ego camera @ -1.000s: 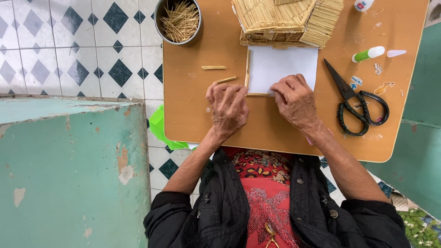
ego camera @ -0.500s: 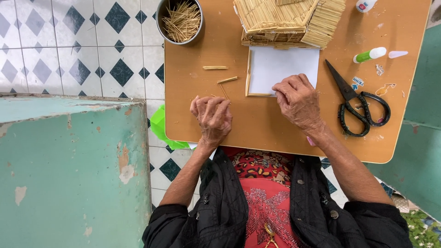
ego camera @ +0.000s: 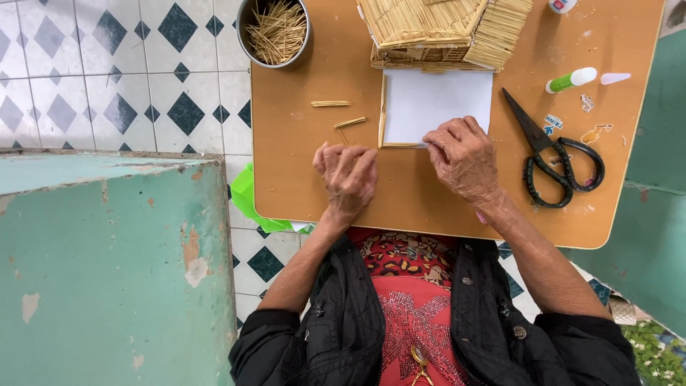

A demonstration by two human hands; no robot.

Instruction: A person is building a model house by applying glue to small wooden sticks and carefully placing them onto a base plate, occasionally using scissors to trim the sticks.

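- While the right hand [ego camera: 464, 159] rests on the bottom edge of the white paper [ego camera: 437, 106], its fingers are curled and press down on the paper; I cannot tell if they pinch anything.
- The left hand [ego camera: 348, 175] lies on the brown table [ego camera: 307, 179], at 9 o'clock from the right hand, with its fingers loosely bent and nothing seen in it.
- The white paper sits at 12 o'clock from the right hand, with thin sticks along its left and bottom edges.
- Two loose sticks [ego camera: 339, 113] lie on the table at 12 o'clock from the left hand, just left of the paper.
- A little stick house [ego camera: 436, 28] stands at 12 o'clock from the paper, touching its top edge.
- A round metal tin [ego camera: 275, 32] full of sticks sits at 11 o'clock from the left hand, at the table's far left corner.
- Black scissors [ego camera: 557, 161] lie shut at 3 o'clock from the right hand, near it but not touching.
- A glue tube [ego camera: 572, 79] with a green body lies at 1 o'clock from the right hand, and its white cap [ego camera: 615, 77] lies just beside it.
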